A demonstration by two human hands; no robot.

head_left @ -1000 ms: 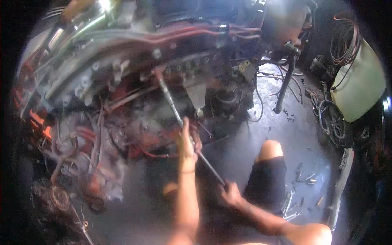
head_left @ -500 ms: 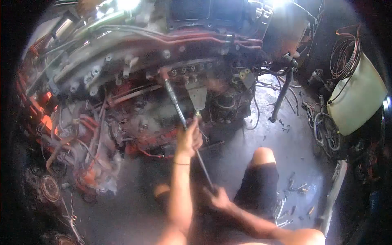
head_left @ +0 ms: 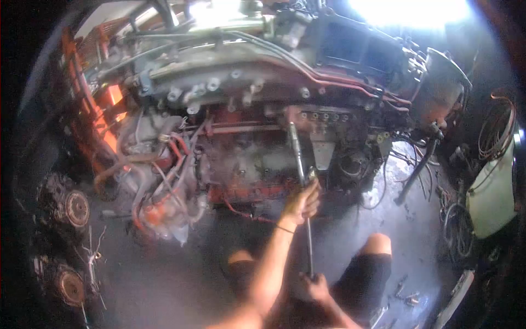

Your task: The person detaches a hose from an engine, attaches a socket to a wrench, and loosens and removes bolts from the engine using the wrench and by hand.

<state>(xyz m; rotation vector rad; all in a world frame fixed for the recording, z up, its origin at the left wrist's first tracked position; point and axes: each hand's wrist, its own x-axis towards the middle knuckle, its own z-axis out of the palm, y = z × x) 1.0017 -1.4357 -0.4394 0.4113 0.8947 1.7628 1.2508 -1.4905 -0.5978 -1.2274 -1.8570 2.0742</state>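
Observation:
A long-handled socket wrench (head_left: pixel 298 151) runs from the engine's side down towards my lap, nearly upright in view. Its upper end meets a reddish fitting (head_left: pixel 291 116) at the end of a row of round holes; the exact joint is blurred. My left hand (head_left: pixel 302 204) is wrapped round the middle of the handle. Lower down, my right hand (head_left: pixel 316 288) grips the handle's end. Just right of the wrench, a grey triangular bracket (head_left: pixel 323 153) hangs on the engine block (head_left: pixel 257 159).
Pipes and hoses (head_left: pixel 175 142) crowd the engine's left side beside an orange frame (head_left: pixel 98 118). Round rusty discs (head_left: pixel 76 208) lie at far left. Small tools (head_left: pixel 408 299) are scattered on the floor at right, near a pale jerrycan-like container (head_left: pixel 493 192) and coiled tubing (head_left: pixel 497 131).
My view has turned left and rolled, so the engine sits further right and more level. The wrench now looks more upright. Both hands keep their hold on it.

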